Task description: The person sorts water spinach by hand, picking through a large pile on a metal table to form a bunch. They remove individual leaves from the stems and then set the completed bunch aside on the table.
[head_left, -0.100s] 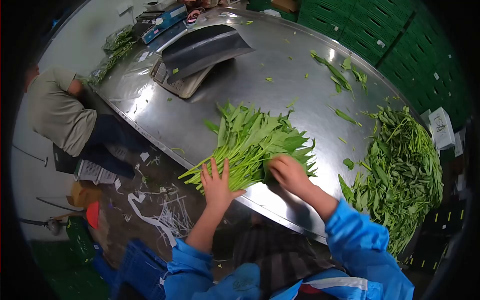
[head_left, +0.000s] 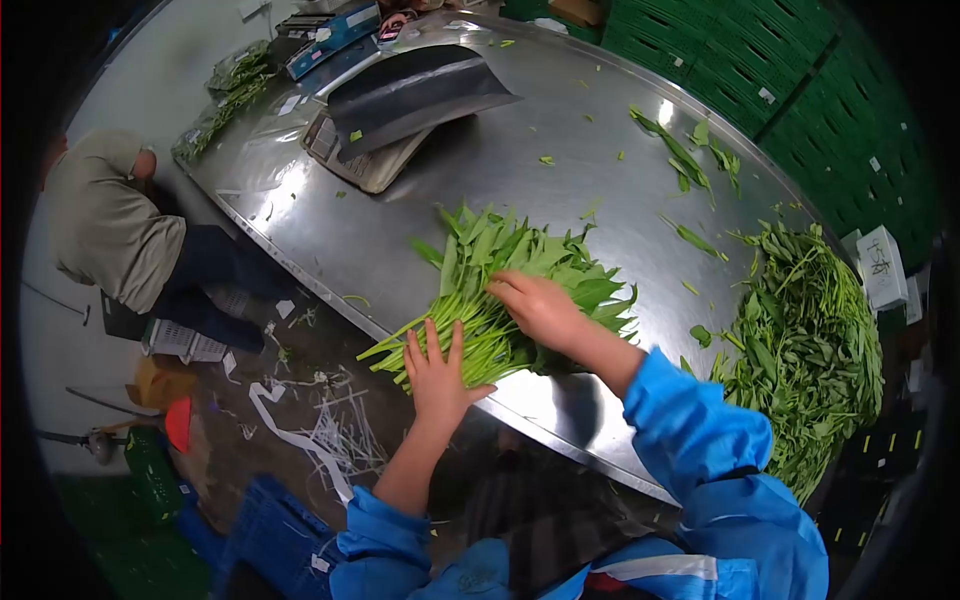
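A bunch of water spinach lies near the edge of the metal table, its pale cut stems towards the lower left and its leaves towards the upper right. My left hand rests flat across the stems, fingers spread and thumb out to the side. Over the middle of the bunch is my right hand, its fingers bent and drawn together at the point where stems meet leaves. Its fingertips are partly hidden among the greens. A larger heap of the same greens sits at the table's right end.
The metal table carries a scale topped by a dark curved tray, plus loose leaves. Green crates are stacked behind. A person bends at the left. White strips and a blue crate are on the floor.
My right hand has moved left and up across the bunch, from its leafy right side to the middle. My left hand stays on the stems.
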Demonstrator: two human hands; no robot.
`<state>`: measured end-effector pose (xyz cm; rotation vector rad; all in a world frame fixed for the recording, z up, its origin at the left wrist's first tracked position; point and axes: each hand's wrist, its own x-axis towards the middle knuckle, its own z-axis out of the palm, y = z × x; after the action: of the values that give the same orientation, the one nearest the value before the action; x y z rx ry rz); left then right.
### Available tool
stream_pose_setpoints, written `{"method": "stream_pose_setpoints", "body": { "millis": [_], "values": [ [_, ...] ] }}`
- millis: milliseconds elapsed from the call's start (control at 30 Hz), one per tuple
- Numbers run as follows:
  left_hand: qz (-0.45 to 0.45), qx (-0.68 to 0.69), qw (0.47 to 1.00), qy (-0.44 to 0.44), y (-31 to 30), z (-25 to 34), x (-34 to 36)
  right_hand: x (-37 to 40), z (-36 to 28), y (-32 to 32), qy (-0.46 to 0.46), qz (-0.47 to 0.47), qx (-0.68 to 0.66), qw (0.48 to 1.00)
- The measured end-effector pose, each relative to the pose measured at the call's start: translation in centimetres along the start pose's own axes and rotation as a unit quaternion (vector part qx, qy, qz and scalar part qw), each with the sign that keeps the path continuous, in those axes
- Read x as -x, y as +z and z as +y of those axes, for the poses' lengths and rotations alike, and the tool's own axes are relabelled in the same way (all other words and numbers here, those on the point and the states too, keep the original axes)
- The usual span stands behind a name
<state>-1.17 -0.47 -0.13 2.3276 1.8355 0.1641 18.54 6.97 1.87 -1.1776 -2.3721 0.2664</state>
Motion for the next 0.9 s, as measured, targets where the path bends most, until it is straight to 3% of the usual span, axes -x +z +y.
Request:
{"method": "stream_pose_setpoints", "body": {
  "millis": [67,133,267,333,433,467,533,600,633,667,733,800,833,867,900],
  "values": [
    [0.006,0.007,1.000,0.000,0.3,0.1,-0.4,-3.4,2.1,1.5,-0.061,-0.033,0.091,0.993],
    [0.015,0.014,1.000,0.003,0.1,-0.1,-1.0,-5.5,3.6,1.6,-0.094,-0.175,0.171,0.965],
    [0.025,0.046,0.998,-0.021,0.1,-0.1,-1.2,-4.9,2.9,0.0,-0.123,-0.177,0.179,0.960],
    [0.005,0.013,1.000,-0.019,0.2,-0.2,-1.7,-3.5,2.1,-0.5,-0.081,-0.153,0.149,0.973],
    [-0.041,-0.047,0.998,-0.014,0.7,-0.1,-2.4,-0.1,-0.4,-1.7,0.050,0.006,-0.052,0.997],
    [-0.049,-0.059,0.997,-0.020,0.4,0.0,-2.4,1.0,-1.3,-2.3,0.078,0.070,-0.137,0.985],
    [-0.064,-0.085,0.994,-0.017,-0.1,0.1,-2.4,5.2,-3.3,-4.0,0.236,0.071,-0.234,0.941],
    [-0.056,-0.072,0.996,0.009,-0.5,0.0,-2.7,12.0,-2.1,-3.1,0.169,0.070,-0.185,0.966],
    [-0.029,-0.075,0.997,0.017,0.6,-0.4,-2.7,16.3,-1.0,-2.7,0.140,0.025,-0.094,0.985],
    [0.029,-0.087,0.995,0.049,0.9,-0.6,-2.6,20.8,-1.3,-2.9,0.177,-0.047,0.034,0.983],
    [0.001,0.006,0.996,0.087,-1.6,0.3,-3.2,28.8,-1.7,-4.1,0.204,-0.019,0.131,0.970],
    [0.055,-0.051,0.995,0.060,0.5,-1.1,-3.7,35.9,-1.8,-6.2,0.449,-0.062,0.181,0.873],
    [0.034,-0.052,0.997,0.043,1.0,-1.1,-3.4,40.2,-1.4,-7.3,0.502,-0.073,0.245,0.826],
    [0.016,-0.060,0.998,0.019,0.6,-0.7,-3.8,43.0,-2.1,-9.4,0.601,-0.061,0.233,0.762],
    [0.027,-0.129,0.991,0.007,-0.7,1.1,-3.6,45.5,-3.0,-11.3,0.660,-0.022,0.170,0.732]
  ]
}}
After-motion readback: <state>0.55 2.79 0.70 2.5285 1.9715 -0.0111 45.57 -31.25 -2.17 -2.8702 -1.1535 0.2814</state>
